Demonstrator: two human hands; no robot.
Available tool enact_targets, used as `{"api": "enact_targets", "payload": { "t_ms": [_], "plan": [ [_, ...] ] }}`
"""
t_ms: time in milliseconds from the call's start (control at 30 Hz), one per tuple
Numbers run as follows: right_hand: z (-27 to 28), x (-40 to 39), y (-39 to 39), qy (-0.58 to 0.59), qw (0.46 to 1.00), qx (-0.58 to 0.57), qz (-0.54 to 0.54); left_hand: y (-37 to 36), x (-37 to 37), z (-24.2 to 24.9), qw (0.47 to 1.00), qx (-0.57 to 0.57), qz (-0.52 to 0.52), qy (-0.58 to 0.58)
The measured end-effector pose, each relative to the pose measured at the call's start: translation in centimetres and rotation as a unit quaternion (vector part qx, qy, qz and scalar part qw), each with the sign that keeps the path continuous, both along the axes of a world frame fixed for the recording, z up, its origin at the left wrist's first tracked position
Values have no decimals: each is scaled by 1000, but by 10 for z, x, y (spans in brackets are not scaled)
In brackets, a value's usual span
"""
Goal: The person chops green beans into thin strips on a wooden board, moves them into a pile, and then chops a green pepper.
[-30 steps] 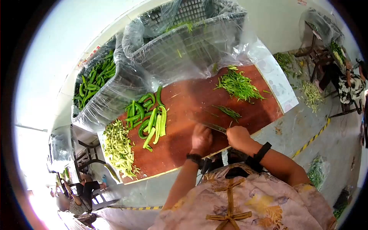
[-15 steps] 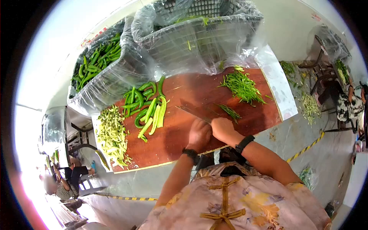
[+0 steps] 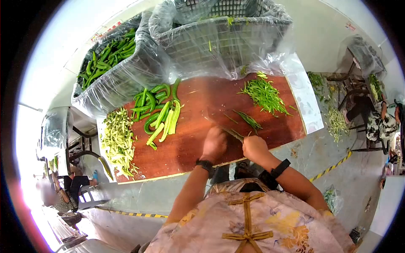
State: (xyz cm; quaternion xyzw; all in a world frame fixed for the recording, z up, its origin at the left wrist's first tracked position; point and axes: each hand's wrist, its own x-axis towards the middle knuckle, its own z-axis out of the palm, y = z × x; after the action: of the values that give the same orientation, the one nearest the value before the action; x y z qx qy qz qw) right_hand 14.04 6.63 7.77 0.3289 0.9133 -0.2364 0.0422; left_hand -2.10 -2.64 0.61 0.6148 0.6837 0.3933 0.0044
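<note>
My right hand [image 3: 254,147] is closed around the handle of a knife [image 3: 230,130], whose thin blade points up and left over the brown cutting board [image 3: 194,145]. Beside the blade my left hand [image 3: 214,145] rests on the board with its fingers curled; whatever they hold is hidden. A small bunch of green pepper strips [image 3: 249,120] lies just beyond the right hand. Farther right sits a pile of finely cut green shreds [image 3: 266,96]. Whole green peppers [image 3: 145,103] and split pale-green pepper pieces [image 3: 171,120] lie to the left of my hands.
Chopped pale-green pieces [image 3: 117,141] cover the board's left end. Behind it stand a plastic-lined crate [image 3: 223,46] and another crate [image 3: 122,71] of whole peppers. Yellow-black tape [image 3: 333,166] marks the floor. One person [image 3: 65,198] sits at far left, another [image 3: 382,120] at right.
My right hand has drawn slightly right and away from my left hand, so the gap between them is wider. The knife moved with it. The whole view has shifted a little.
</note>
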Motion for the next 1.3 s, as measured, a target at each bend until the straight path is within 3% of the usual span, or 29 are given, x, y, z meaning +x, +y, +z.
{"api": "enact_targets", "payload": {
  "t_ms": [400, 500, 633, 700, 867, 933, 1300],
  "plan": [
    [-9, -18, 8, -1, 999, 10, 37, 2, 0, 14, 999, 35, -14, -14],
    [-17, -50, 9, 83, 994, 54, 42, -1, -3, 9, 999, -2, -27, -37],
    [-14, -61, 11, 34, 999, 20, 31, 2, -2, 12, 998, 15, -27, -47],
    [-21, -57, 14, 101, 995, 26, -10, 5, 0, 11, 998, 56, -11, -16],
    [-17, -35, 20, 49, 997, 21, -47, 0, 1, 11, 999, 34, 6, 6],
    [-16, -25, 20, 72, 997, 26, -2, 0, 2, 10, 1000, 16, 13, 2],
    [-1, -18, 4, 30, 1000, -3, 6, -1, -1, 8, 998, 27, 59, 12]
  ]
}}
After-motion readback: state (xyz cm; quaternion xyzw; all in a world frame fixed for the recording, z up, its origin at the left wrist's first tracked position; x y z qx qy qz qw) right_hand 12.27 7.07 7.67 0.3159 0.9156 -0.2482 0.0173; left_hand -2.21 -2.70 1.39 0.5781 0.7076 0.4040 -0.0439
